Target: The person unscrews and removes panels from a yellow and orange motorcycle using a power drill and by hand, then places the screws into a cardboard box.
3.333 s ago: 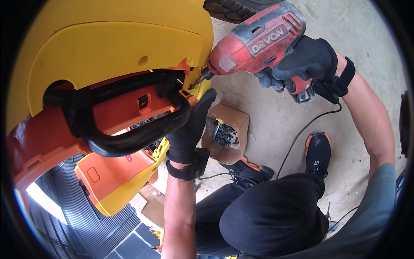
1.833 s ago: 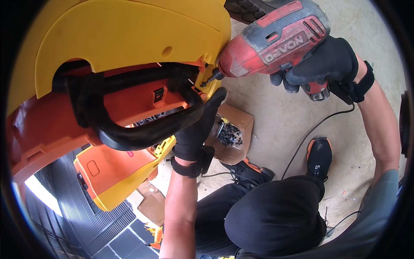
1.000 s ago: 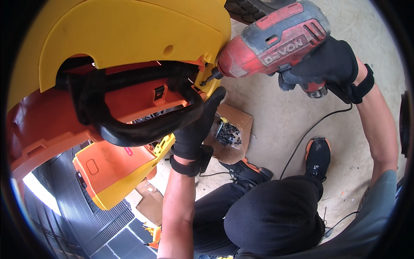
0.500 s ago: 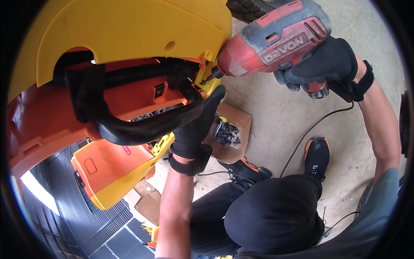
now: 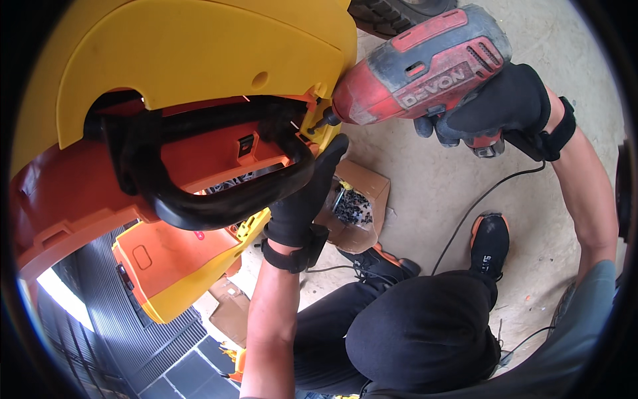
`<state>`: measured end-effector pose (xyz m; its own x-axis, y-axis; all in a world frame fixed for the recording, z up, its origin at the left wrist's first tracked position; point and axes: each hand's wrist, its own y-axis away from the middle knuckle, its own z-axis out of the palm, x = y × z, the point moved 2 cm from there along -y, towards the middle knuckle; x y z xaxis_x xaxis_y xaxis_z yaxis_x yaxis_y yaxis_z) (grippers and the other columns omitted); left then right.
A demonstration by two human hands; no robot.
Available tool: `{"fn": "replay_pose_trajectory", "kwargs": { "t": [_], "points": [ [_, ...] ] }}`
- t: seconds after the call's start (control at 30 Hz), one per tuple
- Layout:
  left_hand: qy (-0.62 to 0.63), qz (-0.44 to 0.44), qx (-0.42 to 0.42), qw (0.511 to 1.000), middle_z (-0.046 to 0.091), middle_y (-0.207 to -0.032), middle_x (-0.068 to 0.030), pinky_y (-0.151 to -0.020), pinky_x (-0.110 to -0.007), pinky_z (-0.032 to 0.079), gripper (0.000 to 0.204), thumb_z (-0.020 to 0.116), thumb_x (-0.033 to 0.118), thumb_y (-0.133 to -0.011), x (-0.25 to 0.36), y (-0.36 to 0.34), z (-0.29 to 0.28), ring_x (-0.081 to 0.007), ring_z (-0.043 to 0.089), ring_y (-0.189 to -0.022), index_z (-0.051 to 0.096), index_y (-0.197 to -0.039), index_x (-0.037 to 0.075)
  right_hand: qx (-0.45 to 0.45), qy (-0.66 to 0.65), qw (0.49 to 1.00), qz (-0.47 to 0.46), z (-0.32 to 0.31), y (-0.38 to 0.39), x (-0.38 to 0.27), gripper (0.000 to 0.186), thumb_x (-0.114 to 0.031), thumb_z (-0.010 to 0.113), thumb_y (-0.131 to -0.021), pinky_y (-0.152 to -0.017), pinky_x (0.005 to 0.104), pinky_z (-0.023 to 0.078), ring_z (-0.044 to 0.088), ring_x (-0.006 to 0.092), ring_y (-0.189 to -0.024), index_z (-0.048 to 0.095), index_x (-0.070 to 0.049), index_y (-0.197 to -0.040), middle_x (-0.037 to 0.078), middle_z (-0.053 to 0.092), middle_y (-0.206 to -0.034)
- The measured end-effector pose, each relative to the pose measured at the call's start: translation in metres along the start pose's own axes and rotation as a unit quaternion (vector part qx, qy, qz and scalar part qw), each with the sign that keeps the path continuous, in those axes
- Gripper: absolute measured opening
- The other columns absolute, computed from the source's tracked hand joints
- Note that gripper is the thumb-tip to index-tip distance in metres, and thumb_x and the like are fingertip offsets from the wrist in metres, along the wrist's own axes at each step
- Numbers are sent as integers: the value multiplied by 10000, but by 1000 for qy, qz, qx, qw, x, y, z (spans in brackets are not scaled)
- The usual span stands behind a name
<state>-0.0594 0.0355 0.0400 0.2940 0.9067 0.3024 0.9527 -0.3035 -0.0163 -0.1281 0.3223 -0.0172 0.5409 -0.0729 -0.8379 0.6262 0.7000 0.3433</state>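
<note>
My right hand point(image 5: 502, 106), black-gloved, is wrapped round the grip of a red and grey power driver point(image 5: 425, 70). Its dark bit point(image 5: 324, 121) points left, with the tip on a small dark screw at the corner of a large yellow cover point(image 5: 199, 50). Just below that corner, my gloved left hand point(image 5: 302, 206) holds the cover's edge. One finger stretches up along it; the others are mostly hidden behind a black bar handle point(image 5: 229, 211). The handle curves out of the orange-red inner housing point(image 5: 73, 189) beneath the cover.
Below the driver, an open cardboard box point(image 5: 372, 209) on the floor holds many small dark parts. A yellow and orange part point(image 5: 176, 263) lies at lower left. A black tyre point(image 5: 392, 14) stands at the top. A cord point(image 5: 468, 199) runs from my right wrist past my shoes.
The driver and my right hand have dropped very slightly, with the bit still at the same corner. My left hand stays at the cover's edge.
</note>
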Motion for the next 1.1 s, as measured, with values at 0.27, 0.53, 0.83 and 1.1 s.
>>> {"fn": "replay_pose_trajectory", "kwargs": {
  "t": [0.27, 0.53, 0.83, 1.1],
  "points": [
    [-133, 86, 80, 984, 550, -1307, -171, -979, -374, 482, 841, 890, 252, -771, 15, -5, -1, -249, 583, -1143, 406, -1404, -19, 22, 38, 999, -22, 3, 3, -9, 299, -77, 751, -741, -509, 239, 456, 602, 100, -629, 702, -44, -1034, 42, 673, -789],
    [-162, 133, 73, 975, 563, -1258, -152, -962, -378, 476, 786, 882, 251, -774, 20, -5, -3, -247, 582, -1120, 431, -1365, -4, 9, 47, 999, -22, 0, 5, -6, 323, -85, 750, -748, -563, 249, 480, 618, 113, -678, 704, -43, -1065, 53, 694, -852],
    [-91, 94, 76, 988, 609, -1127, -101, -871, -360, 493, 563, 851, 227, -804, 23, -7, -4, -214, 609, -994, 535, -1231, 37, -7, 61, 998, -33, -4, 3, 1, 353, -78, 738, -754, -651, 263, 519, 652, 137, -767, 705, -43, -1104, 68, 726, -948],
    [-4, 10, 88, 996, 679, -808, -55, -672, -357, 529, 254, 822, 226, -830, 32, -5, -17, -220, 656, -724, 699, -984, 66, -23, -61, 997, -46, -14, 37, 36, 387, -85, 737, -825, -790, 313, 565, 684, 189, -923, 666, -7, -1197, 113, 706, -1102]
  ]
}}
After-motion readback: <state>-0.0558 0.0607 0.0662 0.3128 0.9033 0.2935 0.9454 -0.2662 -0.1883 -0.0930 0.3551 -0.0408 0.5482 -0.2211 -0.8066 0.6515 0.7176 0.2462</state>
